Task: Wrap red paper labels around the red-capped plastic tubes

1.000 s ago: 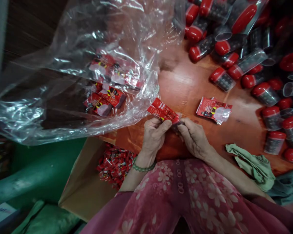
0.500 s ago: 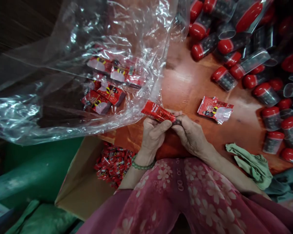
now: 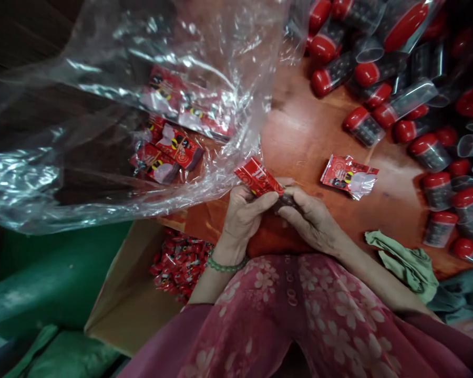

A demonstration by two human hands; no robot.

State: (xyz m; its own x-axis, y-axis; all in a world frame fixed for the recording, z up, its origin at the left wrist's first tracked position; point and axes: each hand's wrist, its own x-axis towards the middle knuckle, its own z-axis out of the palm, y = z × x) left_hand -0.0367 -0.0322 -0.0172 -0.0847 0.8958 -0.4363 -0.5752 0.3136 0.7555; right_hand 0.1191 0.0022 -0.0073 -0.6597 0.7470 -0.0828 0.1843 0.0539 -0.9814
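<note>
My left hand [image 3: 242, 218], a green bead bracelet on its wrist, pinches a red printed packet [image 3: 258, 177] between thumb and fingers. The packet slants up and to the left. At its lower right end a dark, rounded piece [image 3: 287, 200] shows; whether it comes out of the packet or is pressed against it, I cannot tell. My right hand [image 3: 315, 218] closes its thumb and fingers round this dark piece, close beside my left thumb. To the right, a flat stack of red wrappers [image 3: 349, 176] lies on the wooden table [image 3: 291, 128].
A large clear plastic bag [image 3: 114, 197] spreads over the left side, with several bundles of red wrappers [image 3: 179, 147] in it. Red-capped clear jars [image 3: 363, 126] crowd the right. A green cloth [image 3: 405, 265] lies near the front edge. Below left, a cardboard box [image 3: 116, 299] holds small red packets [image 3: 177, 268].
The red packet has tilted more steeply, its far end rising. More of the dark piece shows between my hands. My left wrist has shifted slightly left.
</note>
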